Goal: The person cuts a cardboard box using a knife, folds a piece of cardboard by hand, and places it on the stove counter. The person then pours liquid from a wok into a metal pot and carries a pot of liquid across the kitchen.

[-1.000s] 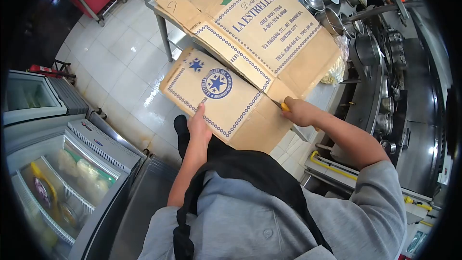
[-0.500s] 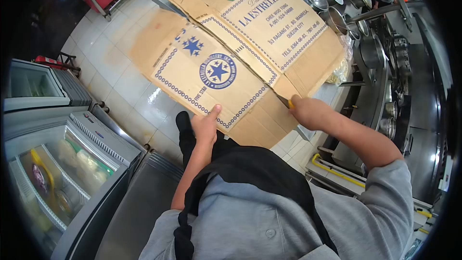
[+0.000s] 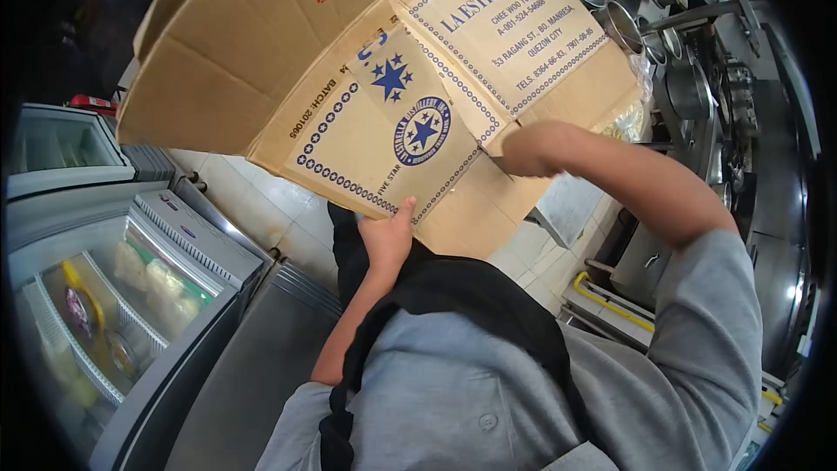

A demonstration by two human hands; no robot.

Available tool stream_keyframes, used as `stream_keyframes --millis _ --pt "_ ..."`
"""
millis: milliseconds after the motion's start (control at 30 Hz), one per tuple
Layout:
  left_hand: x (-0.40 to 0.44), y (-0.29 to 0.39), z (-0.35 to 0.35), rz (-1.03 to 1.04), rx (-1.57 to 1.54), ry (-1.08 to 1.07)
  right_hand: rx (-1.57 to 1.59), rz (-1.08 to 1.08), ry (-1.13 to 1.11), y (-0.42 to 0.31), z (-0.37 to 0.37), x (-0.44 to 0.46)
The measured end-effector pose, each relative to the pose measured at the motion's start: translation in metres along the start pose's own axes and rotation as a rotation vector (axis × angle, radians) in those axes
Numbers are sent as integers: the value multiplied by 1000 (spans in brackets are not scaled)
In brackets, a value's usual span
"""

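Head view: with our left hand (image 3: 388,234), we pinch the near edge of the cardboard (image 3: 366,153) ahead of us, thumb uppermost, apparently to steady it. We close our right hand (image 3: 539,150) around the knife (image 3: 498,162), handle hidden, seemingly to control its blade at the panel's right edge.

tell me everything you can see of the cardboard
The cardboard is a brown, creased, opened-out box, printed in blue with stars, a round seal and "LA ESTRELLA, INC", plus red and green marks. A broad flap rises at the picture's left. The left hand holds its near edge, thumb on top. The right hand holds a blade against it, near a panel seam.
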State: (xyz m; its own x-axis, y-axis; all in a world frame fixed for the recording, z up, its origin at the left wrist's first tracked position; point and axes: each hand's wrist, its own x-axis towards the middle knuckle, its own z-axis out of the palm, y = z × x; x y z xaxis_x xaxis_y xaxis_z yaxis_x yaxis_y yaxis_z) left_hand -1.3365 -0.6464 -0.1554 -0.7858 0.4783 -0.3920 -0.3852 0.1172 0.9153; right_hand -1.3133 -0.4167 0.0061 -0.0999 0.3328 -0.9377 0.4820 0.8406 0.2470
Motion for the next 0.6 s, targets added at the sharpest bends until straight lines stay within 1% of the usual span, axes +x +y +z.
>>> stream_keyframes --millis 33,100,133,167,200,267,300,333,367,400,433,467,533,567,600 --pt "2 -1 0 -6 -12 0 26 8 22 6 9 -15" --pt "6 -2 -3 -74 -12 -10 20 -102 248 40 54 -26" --pt "7 0 -3 -72 -20 -10 8 -9 226 46 70 -44" --pt "8 4 -3 -45 -1 2 48 49 216 47 80 -67" --pt "9 7 -1 -21 20 10 43 88 171 52 95 -70" --pt "15 5 0 -65 -35 -7 47 -15 254 56 126 -45" --pt "15 3 2 -100 -87 -11 118 31 267 51 136 -22" --pt "13 -1 4 -97 -84 -22 186 72 284 44 140 0" --pt "14 -4 4 -80 -83 10 193 70 294 41 139 12" --pt "18 -6 4 -55 -80 46 178 40 301 40 135 21" --pt "19 -9 3 -56 -86 34 174 18 300 39 139 25" --pt "17 -13 2 -50 -80 13 194 30 304 38 146 25" --pt "24 -18 6 -140 -126 31 148 5 271 39 133 20" --pt "22 -22 5 -124 -126 31 120 41 254 37 130 14" --pt "21 -28 5 -44 -71 40 117 32 271 37 122 -4"
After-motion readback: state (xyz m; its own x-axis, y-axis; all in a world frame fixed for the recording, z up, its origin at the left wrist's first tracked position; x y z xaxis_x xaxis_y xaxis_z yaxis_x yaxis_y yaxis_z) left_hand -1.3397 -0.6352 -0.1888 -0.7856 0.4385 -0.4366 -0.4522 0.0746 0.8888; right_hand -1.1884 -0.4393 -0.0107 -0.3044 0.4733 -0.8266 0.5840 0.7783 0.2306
